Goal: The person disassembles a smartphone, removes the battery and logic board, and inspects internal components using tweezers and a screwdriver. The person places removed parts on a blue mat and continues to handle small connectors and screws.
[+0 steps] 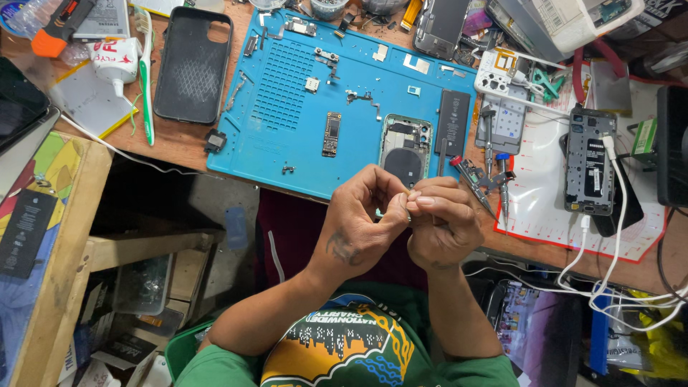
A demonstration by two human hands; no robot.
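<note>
Pinching a tiny part (409, 193) between both hands, left hand (358, 218) and right hand (443, 222) touching. Both grips are clamped on it, just off the table's (179, 143) near edge, by the blue mat (287, 143).

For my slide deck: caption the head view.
Both hands, left hand and right hand, pinch a tiny part together above an opened phone on a blue mat.

Phone repair workshop — blue mat (287, 79) strewn with screws and parts, opened phones (403, 140), battery (452, 122), screwdrivers (502, 186), glue tube (115, 61) — cluttered wooden bench (179, 143).
</note>
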